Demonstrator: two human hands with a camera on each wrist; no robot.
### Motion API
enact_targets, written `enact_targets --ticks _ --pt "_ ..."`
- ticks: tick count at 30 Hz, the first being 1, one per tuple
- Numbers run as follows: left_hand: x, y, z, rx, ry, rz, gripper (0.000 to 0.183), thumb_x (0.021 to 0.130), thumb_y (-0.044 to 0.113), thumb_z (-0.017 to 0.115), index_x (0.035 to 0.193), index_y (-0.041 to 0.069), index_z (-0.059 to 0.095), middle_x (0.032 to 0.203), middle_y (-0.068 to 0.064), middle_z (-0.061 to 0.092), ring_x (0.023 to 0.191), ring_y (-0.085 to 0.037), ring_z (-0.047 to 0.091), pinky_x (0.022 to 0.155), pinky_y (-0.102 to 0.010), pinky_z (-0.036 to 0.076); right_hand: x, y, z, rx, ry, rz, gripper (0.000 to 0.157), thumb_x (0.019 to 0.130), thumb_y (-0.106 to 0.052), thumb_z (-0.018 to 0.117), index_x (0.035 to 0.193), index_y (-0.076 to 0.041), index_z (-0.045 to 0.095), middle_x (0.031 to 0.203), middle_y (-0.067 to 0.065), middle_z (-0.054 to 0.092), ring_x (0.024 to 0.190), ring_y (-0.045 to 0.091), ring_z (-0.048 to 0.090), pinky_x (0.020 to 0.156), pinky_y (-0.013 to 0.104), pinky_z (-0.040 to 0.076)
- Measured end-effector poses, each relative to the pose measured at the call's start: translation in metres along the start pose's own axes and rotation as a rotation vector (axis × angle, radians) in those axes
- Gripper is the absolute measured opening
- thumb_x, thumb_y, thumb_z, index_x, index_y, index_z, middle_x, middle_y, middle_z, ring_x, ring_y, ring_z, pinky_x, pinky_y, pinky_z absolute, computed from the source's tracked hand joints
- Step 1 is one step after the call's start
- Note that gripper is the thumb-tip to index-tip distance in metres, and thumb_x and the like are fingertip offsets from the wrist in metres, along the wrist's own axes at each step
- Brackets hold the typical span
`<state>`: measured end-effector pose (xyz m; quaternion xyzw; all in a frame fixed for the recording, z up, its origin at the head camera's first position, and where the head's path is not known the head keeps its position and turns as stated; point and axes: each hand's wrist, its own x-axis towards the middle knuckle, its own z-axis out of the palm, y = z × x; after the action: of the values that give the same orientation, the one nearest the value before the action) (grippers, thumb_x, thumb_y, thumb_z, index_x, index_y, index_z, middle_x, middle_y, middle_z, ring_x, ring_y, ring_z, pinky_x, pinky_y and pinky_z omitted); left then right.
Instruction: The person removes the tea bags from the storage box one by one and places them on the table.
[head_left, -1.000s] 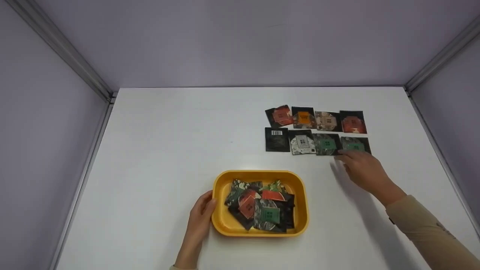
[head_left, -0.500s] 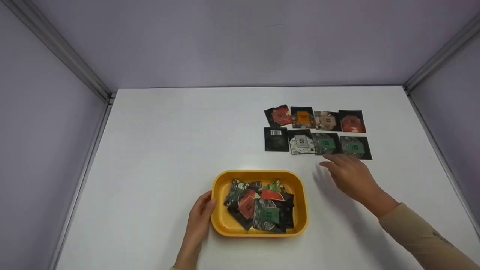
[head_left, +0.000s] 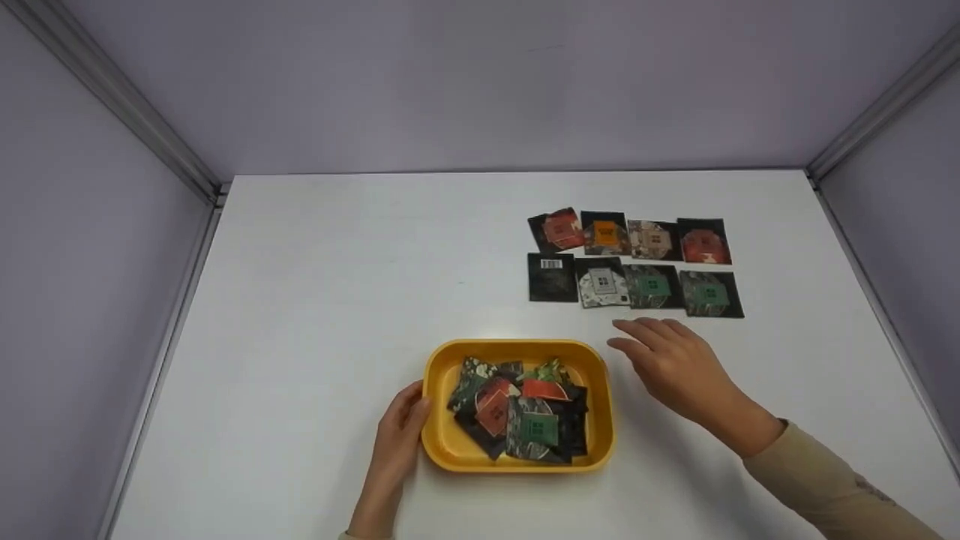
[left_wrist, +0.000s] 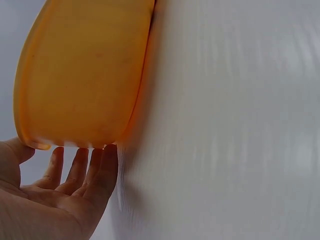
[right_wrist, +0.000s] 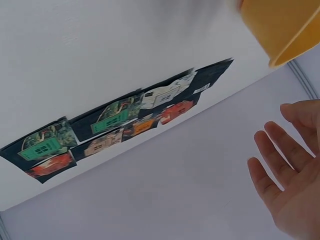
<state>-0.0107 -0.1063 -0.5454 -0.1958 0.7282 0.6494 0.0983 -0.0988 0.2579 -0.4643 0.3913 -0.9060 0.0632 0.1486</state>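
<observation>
Yellow tray [head_left: 453, 444] nearest, heaped with overlapping sachets [head_left: 536, 429]; the left hand [head_left: 399, 433] grips its left rim between thumb and fingers. The right hand [head_left: 676, 369], thumb and fingers apart, hovers beside its far right corner. Beyond, two rows of flat packets [head_left: 651, 287] lie on a white table [head_left: 337, 300].

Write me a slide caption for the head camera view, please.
Left grip on a yellow tray of packets; right grip, empty, hovers beside it, near two rows of four more packets.
</observation>
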Motion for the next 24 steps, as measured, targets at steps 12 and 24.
enact_targets --ticks 12,24 --pt "-0.001 0.001 0.001 0.001 0.008 0.011 0.060 0.102 0.042 0.053 0.145 0.001 0.046 0.147 -0.018 0.048 0.136 -0.033 0.043 0.112 -0.048 0.036 0.010 -0.035 0.001 0.059 -0.081 -0.129 0.034 0.080 -0.005 0.082 0.112 -0.012 0.073 0.123 0.008 0.067 0.107 0.025 0.063 0.088 0.042 0.055" --pt "-0.002 0.000 0.000 0.011 0.002 0.018 0.058 0.102 0.041 0.053 0.145 0.002 0.046 0.145 -0.017 0.049 0.133 -0.031 0.046 0.110 -0.046 0.038 0.014 -0.058 0.009 0.061 -0.164 -0.318 0.042 0.080 -0.005 0.081 0.120 -0.013 0.070 0.124 0.006 0.067 0.111 0.023 0.062 0.090 0.042 0.054"
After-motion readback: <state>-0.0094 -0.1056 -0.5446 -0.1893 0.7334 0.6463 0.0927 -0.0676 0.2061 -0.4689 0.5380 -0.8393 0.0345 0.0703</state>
